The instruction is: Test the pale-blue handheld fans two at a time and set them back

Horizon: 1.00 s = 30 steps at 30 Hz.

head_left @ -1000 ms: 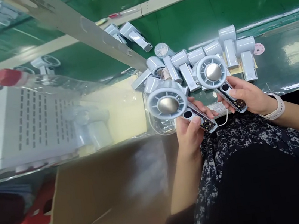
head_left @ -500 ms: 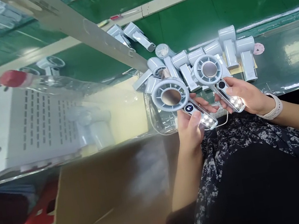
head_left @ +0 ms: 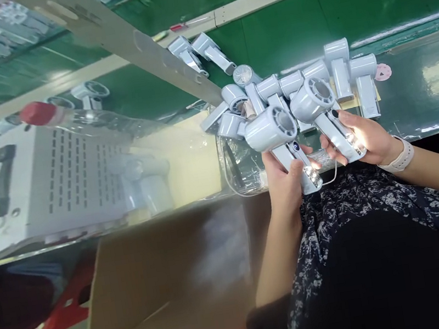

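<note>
A pale blue handheld fan (head_left: 270,128) is in my left hand (head_left: 282,179), its round head turned to the right. The thumb presses on the front of its handle, below a small dark round display, and lamps shine near the handle's end. My right hand (head_left: 373,134), with a white band at the wrist, is closed around a second handheld fan (head_left: 313,101) of the same kind. This one is tilted too, and lights glow on its handle. Just beyond both hands, several more such fans (head_left: 290,83) lie close together on the bench.
An open cardboard box (head_left: 168,289) stands below the bench edge at left. A grey vented metal case (head_left: 74,171) and a red-capped plastic bottle (head_left: 38,113) are on the left. A slanted metal bar (head_left: 134,44) crosses above the green bench (head_left: 274,39). A thin white cable (head_left: 228,180) lies near my hands.
Both fans have been turned in my hands: their round fronts faced me before, and now their barrel sides show with the fronts toward the right. My grip on both stays.
</note>
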Motion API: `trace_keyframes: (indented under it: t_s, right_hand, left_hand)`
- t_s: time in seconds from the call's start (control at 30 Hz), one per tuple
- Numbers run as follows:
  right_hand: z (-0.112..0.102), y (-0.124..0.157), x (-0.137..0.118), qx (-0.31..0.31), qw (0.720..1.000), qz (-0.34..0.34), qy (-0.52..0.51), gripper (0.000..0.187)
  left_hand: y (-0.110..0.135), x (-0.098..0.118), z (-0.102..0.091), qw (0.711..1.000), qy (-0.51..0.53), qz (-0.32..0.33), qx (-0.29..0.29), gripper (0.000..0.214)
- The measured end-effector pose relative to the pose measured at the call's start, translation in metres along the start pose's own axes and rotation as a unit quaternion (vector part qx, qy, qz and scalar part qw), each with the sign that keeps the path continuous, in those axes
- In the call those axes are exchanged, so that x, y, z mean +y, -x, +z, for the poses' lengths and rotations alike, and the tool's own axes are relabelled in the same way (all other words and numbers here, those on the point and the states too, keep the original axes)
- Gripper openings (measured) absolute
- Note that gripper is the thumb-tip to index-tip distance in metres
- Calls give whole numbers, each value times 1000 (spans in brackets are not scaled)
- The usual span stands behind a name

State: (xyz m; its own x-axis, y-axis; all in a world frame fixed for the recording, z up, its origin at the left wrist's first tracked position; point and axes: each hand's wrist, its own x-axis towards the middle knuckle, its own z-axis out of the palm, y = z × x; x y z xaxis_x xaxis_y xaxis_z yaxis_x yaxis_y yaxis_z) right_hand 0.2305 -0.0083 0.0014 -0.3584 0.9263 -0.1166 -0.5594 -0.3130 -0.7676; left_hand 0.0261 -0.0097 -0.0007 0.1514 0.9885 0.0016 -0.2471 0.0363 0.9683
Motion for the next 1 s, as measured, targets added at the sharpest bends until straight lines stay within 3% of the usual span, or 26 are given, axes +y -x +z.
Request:
trace_keyframes:
  t_s: [0.1, 0.23, 0.47, 0.6, 1.0]
  right_hand:
    - [0, 2, 1, -5, 999, 16, -31, 44]
    - [5, 9, -5, 12, 999, -18, -40, 32]
    - [21, 29, -33, 11, 999, -7, 52, 51]
    - [29, 32, -41, 32, 996, -45, 69, 47]
    - [22, 26, -30, 64, 998, -1, 7, 44]
  left_hand:
    - [3, 6, 4, 1000, 21, -9, -4, 53]
    - [8, 20, 10, 997, 64, -12, -38, 50]
    - [28, 48, 21, 991, 105, 30, -76, 40]
    - [37, 60, 22, 990, 108, 6, -86, 40]
    - [37, 59, 26, 994, 85, -51, -40, 44]
